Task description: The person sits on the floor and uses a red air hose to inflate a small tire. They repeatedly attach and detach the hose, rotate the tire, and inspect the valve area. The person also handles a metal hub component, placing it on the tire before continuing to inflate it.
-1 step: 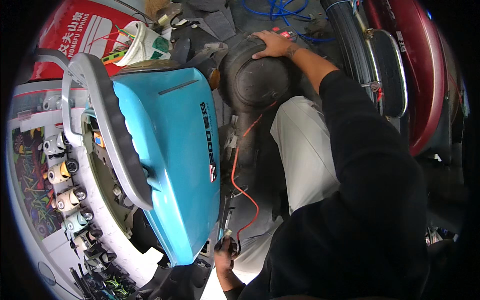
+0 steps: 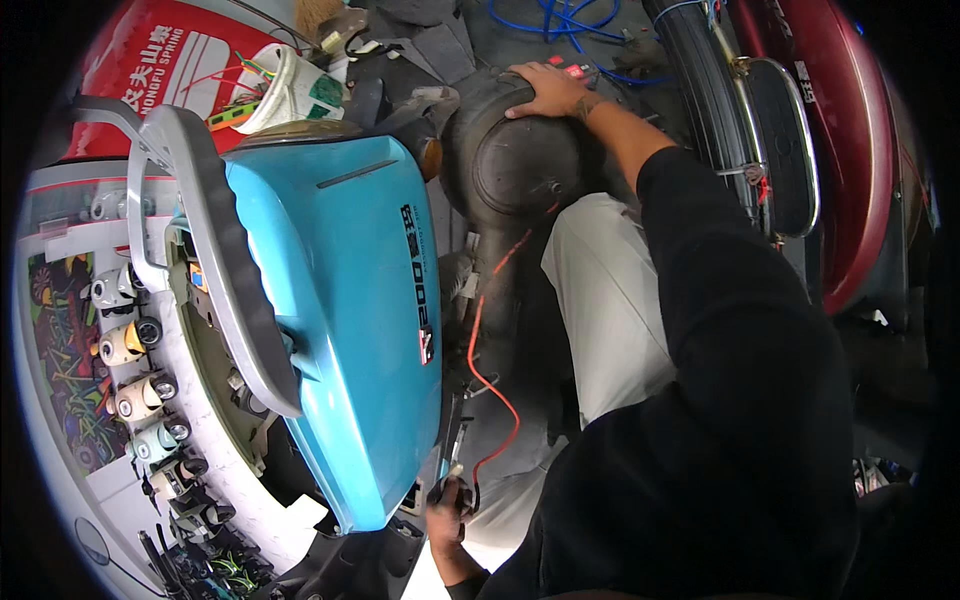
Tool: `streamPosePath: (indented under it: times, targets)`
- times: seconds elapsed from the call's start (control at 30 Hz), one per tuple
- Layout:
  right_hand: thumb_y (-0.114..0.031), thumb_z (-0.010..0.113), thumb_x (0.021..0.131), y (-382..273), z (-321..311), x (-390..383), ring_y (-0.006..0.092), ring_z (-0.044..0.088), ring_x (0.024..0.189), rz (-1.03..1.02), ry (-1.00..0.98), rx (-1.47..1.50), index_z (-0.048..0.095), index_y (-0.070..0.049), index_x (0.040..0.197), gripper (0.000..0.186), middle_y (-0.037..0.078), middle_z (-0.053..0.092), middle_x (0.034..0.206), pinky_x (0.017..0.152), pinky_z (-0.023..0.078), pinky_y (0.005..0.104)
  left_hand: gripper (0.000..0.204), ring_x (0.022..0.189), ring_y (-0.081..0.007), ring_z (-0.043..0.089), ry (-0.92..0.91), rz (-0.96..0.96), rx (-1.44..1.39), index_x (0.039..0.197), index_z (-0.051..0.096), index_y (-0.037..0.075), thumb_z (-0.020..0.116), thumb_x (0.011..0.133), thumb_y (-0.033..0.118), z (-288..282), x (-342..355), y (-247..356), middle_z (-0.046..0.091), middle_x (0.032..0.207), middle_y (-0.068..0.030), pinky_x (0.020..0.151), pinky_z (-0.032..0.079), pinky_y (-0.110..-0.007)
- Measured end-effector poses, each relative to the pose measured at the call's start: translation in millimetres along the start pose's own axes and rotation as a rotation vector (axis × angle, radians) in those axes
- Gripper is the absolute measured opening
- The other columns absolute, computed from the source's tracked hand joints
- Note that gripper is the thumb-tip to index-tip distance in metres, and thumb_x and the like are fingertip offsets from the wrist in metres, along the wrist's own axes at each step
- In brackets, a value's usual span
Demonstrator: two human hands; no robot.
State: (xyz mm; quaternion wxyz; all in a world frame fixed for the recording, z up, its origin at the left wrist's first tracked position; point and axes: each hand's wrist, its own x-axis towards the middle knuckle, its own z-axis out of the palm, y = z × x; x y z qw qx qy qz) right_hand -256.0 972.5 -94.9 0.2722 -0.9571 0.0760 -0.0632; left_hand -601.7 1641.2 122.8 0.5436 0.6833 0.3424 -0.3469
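A dusty black wheel with a round hub cover stands in front of me, behind a light blue scooter body. My right hand lies over the tyre's far side, fingers stretched out along the rubber. From the lower part of the hub, a thin orange hose runs toward me in a loose curve. Its dark near end goes into my left hand, which is closed around a dark handle low in the view. The fingers cover most of that handle.
A grey grab rail curves along the scooter's left. Beyond stands a white bucket with tools and wires. Blue hose lies on the far floor. To the right are another tyre and a dark red scooter panel.
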Motion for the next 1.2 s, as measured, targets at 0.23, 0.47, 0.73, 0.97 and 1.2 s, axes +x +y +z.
streamPosePath:
  times: [0.23, 0.47, 0.73, 0.97, 1.2]
  targets:
    - [-0.076, 0.071, 0.084, -19.1, 18.3, -16.5, 0.0389, 0.045, 0.149, 0.042, 0.234, -0.181, 0.047, -0.015, 0.159, 0.100, 0.014, 0.051, 0.160, 0.120, 0.037, 0.0587, 0.033, 0.051, -0.0088, 0.043, 0.080, 0.050, -0.037, 0.093, 0.064, 0.007, 0.067, 0.107, 0.036, 2.8, 1.3, 2.0, 0.057, 0.068, -0.0027, 0.045, 0.029, -0.026]
    - [-0.065, 0.066, 0.094, -81.9, 49.8, -71.7, 0.0397, 0.068, 0.123, 0.246, -0.442, -0.146, 0.078, -0.004, 0.121, 0.068, 0.021, 0.073, 0.129, 0.096, 0.057, 0.0537, 0.032, 0.052, -0.0106, 0.047, 0.104, 0.135, -0.150, 0.092, 0.063, 0.006, 0.067, 0.107, 0.034, 21.0, 0.6, -10.3, 0.058, 0.069, -0.0040, 0.046, 0.035, -0.026]
    - [-0.053, 0.068, 0.097, -96.4, 74.4, -20.5, 0.0408, 0.065, 0.125, 0.051, -0.314, -0.245, 0.077, -0.006, 0.127, 0.056, 0.020, 0.069, 0.133, 0.099, 0.055, 0.0560, 0.034, 0.048, -0.0112, 0.046, 0.188, 0.299, -0.195, 0.085, 0.059, 0.007, 0.066, 0.107, 0.033, 41.2, 14.7, -27.1, 0.055, 0.065, -0.0035, 0.044, 0.036, -0.027]
    - [-0.062, 0.059, 0.102, -113.4, 61.7, 5.7, 0.0347, 0.050, 0.137, 0.178, -0.321, -0.519, 0.072, -0.007, 0.137, 0.066, 0.015, 0.054, 0.148, 0.104, 0.049, 0.0515, 0.032, 0.046, -0.0115, 0.039, 0.162, 0.358, -0.307, 0.088, 0.061, 0.006, 0.062, 0.108, 0.032, 47.8, 18.4, -31.2, 0.053, 0.065, -0.0035, 0.043, 0.032, -0.028]
    - [-0.069, 0.053, 0.102, -100.0, 95.3, 31.1, 0.0380, 0.046, 0.141, 0.151, -0.089, -0.511, 0.072, -0.013, 0.139, 0.069, 0.012, 0.050, 0.159, 0.114, 0.038, 0.0596, 0.040, 0.042, -0.0132, 0.045, 0.277, 0.212, -0.131, 0.091, 0.063, 0.004, 0.071, 0.103, 0.041, 53.9, 28.1, -49.1, 0.057, 0.064, -0.0066, 0.039, 0.032, -0.028]
